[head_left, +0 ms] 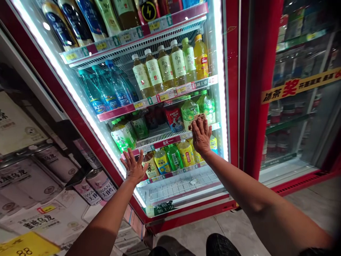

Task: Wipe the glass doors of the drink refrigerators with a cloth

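In front of me stands a lit drinks fridge with a red frame [232,106] and a glass front. My right hand [201,137] presses a crumpled brown cloth [197,120] flat against the glass, over the green-labelled bottles at the right. Most of the cloth is hidden under the fingers. Lower and to the left, my left hand [134,166] is open, fingers spread, and appears to rest on the glass near the fridge's left edge. Behind the glass, a red carton [174,119] stands beside a large green bottle [189,110].
Shelves hold blue bottles [113,85], pale tea bottles [166,67] and small yellow bottles [186,153]. Boxed cans [29,177] are stacked at the left, with a yellow price card [29,245]. A second red-framed fridge [269,89] stands right. Grey tiles [191,227] form the floor.
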`<state>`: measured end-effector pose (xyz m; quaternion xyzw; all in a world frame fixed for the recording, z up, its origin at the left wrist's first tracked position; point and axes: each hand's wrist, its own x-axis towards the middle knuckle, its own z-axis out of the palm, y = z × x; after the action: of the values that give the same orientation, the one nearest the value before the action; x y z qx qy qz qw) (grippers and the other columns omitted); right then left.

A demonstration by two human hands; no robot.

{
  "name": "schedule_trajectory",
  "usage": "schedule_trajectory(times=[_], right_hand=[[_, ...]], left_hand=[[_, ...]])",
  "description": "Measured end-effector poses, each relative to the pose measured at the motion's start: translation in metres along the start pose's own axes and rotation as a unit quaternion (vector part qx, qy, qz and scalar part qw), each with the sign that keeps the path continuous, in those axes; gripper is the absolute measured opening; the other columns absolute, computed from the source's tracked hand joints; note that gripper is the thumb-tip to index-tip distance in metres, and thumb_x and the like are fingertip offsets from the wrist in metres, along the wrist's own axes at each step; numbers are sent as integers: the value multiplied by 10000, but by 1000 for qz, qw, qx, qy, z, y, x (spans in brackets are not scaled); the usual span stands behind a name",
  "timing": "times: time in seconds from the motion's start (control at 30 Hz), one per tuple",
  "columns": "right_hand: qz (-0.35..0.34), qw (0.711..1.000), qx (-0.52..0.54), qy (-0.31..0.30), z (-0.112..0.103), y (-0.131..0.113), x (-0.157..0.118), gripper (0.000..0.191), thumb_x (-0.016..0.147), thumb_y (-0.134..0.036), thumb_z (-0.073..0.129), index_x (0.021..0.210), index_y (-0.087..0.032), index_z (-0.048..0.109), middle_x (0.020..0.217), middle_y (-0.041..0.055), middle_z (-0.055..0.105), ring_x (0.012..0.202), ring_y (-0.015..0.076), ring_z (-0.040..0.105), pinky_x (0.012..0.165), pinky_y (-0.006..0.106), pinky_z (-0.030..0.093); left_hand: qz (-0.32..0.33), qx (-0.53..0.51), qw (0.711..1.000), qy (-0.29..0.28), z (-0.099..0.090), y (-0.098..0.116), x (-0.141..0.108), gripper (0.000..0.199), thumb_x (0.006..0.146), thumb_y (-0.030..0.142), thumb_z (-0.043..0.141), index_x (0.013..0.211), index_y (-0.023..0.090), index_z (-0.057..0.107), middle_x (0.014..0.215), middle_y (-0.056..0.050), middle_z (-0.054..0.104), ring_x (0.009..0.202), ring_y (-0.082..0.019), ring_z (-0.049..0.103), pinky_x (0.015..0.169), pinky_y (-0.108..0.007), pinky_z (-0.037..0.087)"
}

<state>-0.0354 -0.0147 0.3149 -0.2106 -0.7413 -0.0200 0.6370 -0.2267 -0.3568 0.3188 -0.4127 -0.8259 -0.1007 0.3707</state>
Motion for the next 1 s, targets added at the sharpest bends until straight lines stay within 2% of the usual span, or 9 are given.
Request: schedule_trajectory(times=[0.13,0.27,0.37,0.5,0.6,0.77,0.83,0.93,1.0], right_hand=[[-84,994,-5,-71,-12,25,-2,679,1026,-251,448,1628,-432,192,1700,-38,286,1600,252,148,1290,576,126],[16,999,-26,-33,-17,54,18,654,1039,-268,392,1647,-367,172,1721,28,224,1606,296,96,1250,661,165],[69,997,-27,0,-14,53,26,668,1036,-256,362,1655,-354,130,1737,48,150,1608,320,39,1219,720,166],[-16,998,-22,-60,-20,51,11,670,1031,-246,389,1643,-398,160,1731,-2,186,1612,270,49,1255,658,165],[-35,994,-36,-100,-32,70,8,649,1034,-247,392,1636,-393,200,1722,-9,227,1609,250,91,1273,627,145],[89,995,-46,-25,-35,98,34,640,1041,-290,357,1652,-326,169,1741,47,139,1611,298,36,1242,697,138],[82,996,-40,-15,-31,96,35,643,1039,-283,348,1654,-323,165,1744,44,128,1612,299,12,1240,699,143],[29,997,-35,-60,-30,93,17,632,1037,-277,353,1642,-365,198,1737,3,173,1613,266,36,1262,656,145],[28,996,-38,-82,-33,99,6,619,1035,-290,359,1636,-358,226,1729,9,207,1612,262,67,1266,645,150]], left_hand=[[63,-6,998,17,0,13,-2,879,957,404,611,1640,311,66,1707,-138,-154,1565,-392,-140,1210,-727,-7],[108,-31,993,41,2,36,15,892,964,368,604,1644,316,30,1708,-106,-136,1571,-356,-133,1242,-682,1],[136,-47,989,43,-1,58,40,909,958,364,612,1652,278,32,1707,-120,-114,1572,-345,-132,1250,-668,-3],[160,-54,985,30,-6,91,71,854,964,384,596,1655,240,116,1719,-131,2,1580,-308,-118,1258,-642,-45],[147,-64,987,24,-5,110,83,774,974,393,572,1641,218,219,1719,-136,70,1584,-300,-117,1243,-650,-97],[107,-79,991,24,2,123,85,738,967,412,575,1619,204,299,1716,-146,123,1589,-318,-96,1230,-667,-122],[97,-81,992,26,4,125,84,738,964,416,580,1620,231,298,1721,-138,100,1590,-329,-90,1220,-684,-126],[91,-82,992,31,7,127,83,700,966,411,583,1607,318,320,1733,-92,11,1592,-347,-82,1205,-712,-119],[90,-80,992,32,8,129,82,667,964,403,593,1585,371,353,1735,-61,-31,1591,-358,-77,1195,-728,-115]])
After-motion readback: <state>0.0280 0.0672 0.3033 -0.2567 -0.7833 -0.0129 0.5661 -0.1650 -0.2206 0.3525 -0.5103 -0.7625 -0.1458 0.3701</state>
